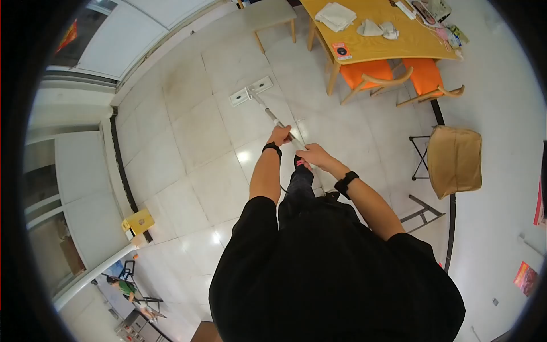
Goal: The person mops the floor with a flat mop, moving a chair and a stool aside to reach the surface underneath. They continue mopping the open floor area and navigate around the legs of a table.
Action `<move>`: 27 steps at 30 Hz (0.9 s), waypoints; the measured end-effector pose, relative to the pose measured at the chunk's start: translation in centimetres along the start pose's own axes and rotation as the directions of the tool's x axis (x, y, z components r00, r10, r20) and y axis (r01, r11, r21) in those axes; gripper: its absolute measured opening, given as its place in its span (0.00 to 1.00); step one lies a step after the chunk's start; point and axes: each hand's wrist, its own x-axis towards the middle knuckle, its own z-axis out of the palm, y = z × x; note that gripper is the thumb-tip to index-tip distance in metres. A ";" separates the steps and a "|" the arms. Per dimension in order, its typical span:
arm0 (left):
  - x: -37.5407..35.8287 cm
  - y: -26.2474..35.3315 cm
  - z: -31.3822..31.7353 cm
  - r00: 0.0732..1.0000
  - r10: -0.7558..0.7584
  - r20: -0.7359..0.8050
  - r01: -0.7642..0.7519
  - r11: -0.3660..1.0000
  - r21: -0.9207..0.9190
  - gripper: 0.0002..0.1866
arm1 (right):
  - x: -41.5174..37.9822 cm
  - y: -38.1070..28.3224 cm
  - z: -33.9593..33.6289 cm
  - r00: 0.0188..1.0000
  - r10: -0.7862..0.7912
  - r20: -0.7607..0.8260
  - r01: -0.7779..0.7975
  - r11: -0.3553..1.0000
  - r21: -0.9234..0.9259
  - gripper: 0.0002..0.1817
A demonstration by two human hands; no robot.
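Observation:
Both hands are closed around the pole of a flat mop (251,92). My left hand (279,135) grips it farther along, nearer the mop head. Closer to my body, my right hand (314,156) wraps the upper end of the pole. The white rectangular mop head lies flat on the tiled floor (199,125) ahead of me, tilted a little in view. Each wrist wears a black band. A shoe with pink marks (302,163) shows just below the hands.
A yellow table (393,48) with cloths stands ahead on the right, orange chairs (367,74) at its near side. A grey bench (270,16) is beside it. Farther right is a tan folding chair (456,161). A yellow box (138,222) sits by the left wall; a person (126,289) is beyond.

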 end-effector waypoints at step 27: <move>-5.0 -2.0 23.1 0.998 -0.041 0.055 0.057 0.938 -0.341 0.10 | -12.8 4.4 -22.5 0.978 0.144 0.153 -0.089 0.944 -0.319 0.17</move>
